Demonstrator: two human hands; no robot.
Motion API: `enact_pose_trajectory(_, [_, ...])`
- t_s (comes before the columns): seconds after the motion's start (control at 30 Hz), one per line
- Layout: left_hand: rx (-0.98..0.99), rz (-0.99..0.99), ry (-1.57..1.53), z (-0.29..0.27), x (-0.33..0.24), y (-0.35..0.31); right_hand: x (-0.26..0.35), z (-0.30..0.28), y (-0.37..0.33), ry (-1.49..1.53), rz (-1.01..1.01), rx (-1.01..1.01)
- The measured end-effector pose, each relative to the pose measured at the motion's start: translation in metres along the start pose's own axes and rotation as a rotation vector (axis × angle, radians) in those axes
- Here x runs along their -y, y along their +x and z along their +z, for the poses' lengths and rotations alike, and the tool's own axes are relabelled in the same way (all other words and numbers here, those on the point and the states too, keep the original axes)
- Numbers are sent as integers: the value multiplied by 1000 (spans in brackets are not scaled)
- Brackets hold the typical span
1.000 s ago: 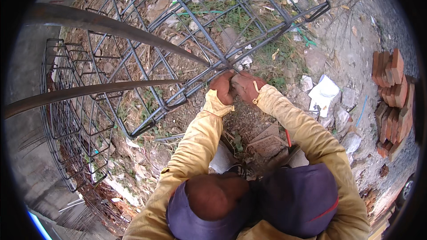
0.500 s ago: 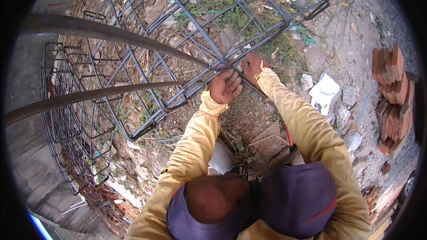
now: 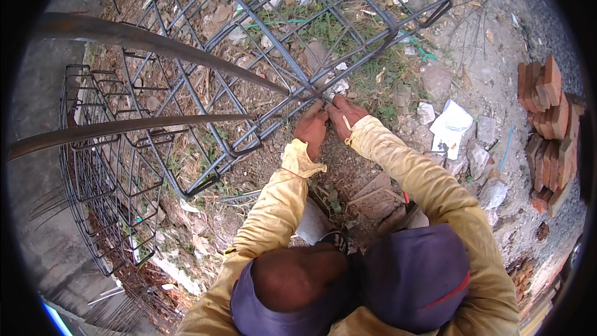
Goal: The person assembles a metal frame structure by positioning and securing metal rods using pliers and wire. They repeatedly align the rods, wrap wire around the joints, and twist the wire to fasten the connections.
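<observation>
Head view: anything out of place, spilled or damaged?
Yes: a creased white sheet lies on the ground right of the right hand, like discarded litter. The brick stack at far right looks uneven, though the fisheye may exaggerate that. The steel cage shows no obvious damage.

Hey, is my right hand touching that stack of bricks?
Apart: the head view shows littered ground between the right hand and the brick stack.

No readable text, no legible labels, numbers, signs
</observation>
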State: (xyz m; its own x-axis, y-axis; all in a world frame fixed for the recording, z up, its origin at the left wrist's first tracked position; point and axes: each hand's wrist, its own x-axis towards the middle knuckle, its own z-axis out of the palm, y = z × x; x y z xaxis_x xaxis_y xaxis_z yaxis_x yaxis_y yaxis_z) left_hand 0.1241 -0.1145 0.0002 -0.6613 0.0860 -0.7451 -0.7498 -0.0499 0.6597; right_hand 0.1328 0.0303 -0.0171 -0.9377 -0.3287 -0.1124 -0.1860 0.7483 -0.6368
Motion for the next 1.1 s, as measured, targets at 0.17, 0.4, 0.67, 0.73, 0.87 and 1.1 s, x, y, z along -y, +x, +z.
enact_pose_trajectory(0.17, [28, 98, 446, -23, -11, 17, 2, -11, 5, 754, 350, 88])
enact_pose_trajectory(0.4, [-179, 305, 519, -28, -31, -31, -6, -74, -58, 366, 266, -181])
enact_pose_trajectory(0.67, [-79, 460, 420, -15, -54, -27, -6, -51, -185, -151, 536, 18])
enact_pose_trajectory(0.73, [-107, 460, 645, -24, -54, -7, 4, -47, -188, -159, 614, 57])
enact_pose_trajectory(0.87, [-71, 362, 700, -33, -49, 10, -9, -39, -197, -145, 596, -51])
enact_pose_trajectory(1.1, [-13, 376, 609, -28, -60, -7, -48, -46, -204, 184, 418, -335])
